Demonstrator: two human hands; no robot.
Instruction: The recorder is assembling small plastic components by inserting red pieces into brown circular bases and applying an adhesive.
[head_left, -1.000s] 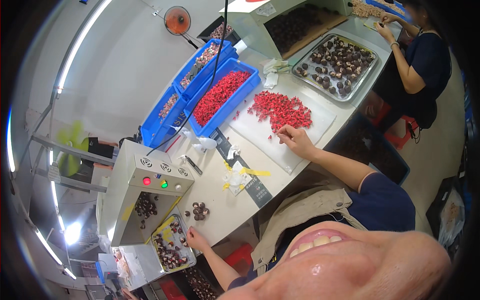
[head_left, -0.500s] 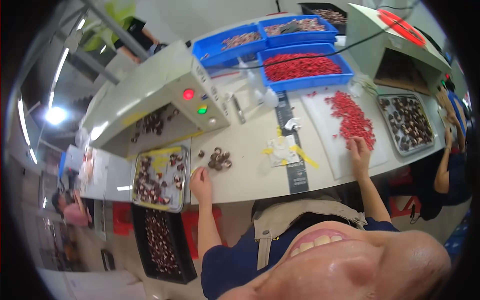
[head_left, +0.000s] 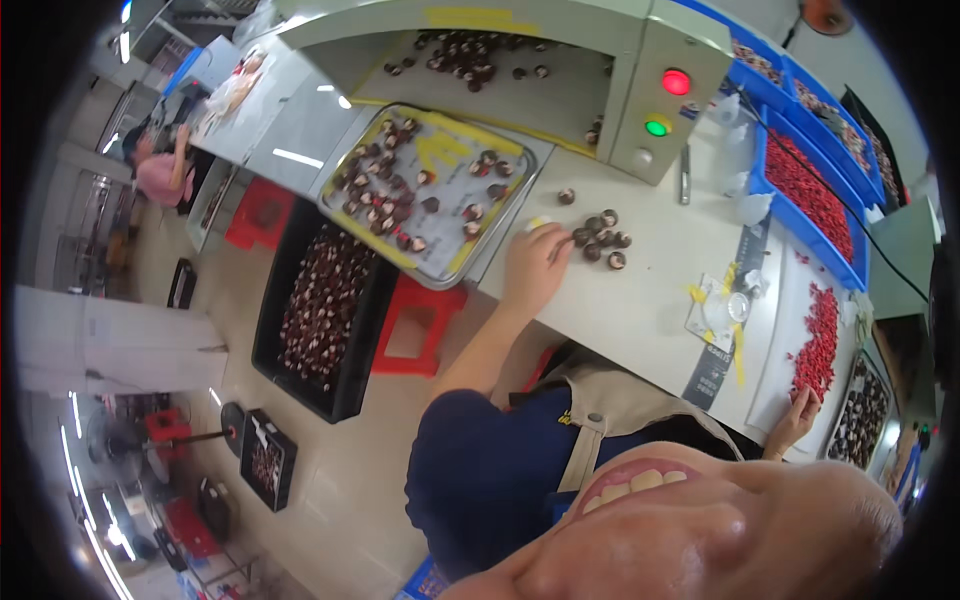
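Note:
My left hand (head_left: 537, 268) rests at the table's front edge with its fingers curled together. A bit of yellow shows at its fingertips; what they hold, if anything, is hidden. Just right of it lies a loose cluster of small round dark-brown pieces (head_left: 601, 238) with pale patches, one piece (head_left: 566, 196) apart from the rest. At the far right, my right hand (head_left: 793, 424) has its fingers drawn together at the near end of a spread of small red pieces (head_left: 818, 340) on a white board (head_left: 770, 375). Whatever it pinches is too small to make out.
Left of my left hand, a metal tray (head_left: 455, 275) of dark pieces overhangs the table edge. Behind stands a machine (head_left: 655, 150) with lit buttons. A black crate (head_left: 345, 395) and red stool (head_left: 412, 325) are below. Blue bins (head_left: 850, 275) stand at right.
The view has swung to the left, so the table appears turned and farther right. My left hand remains beside the dark cluster, my right hand at the red pieces.

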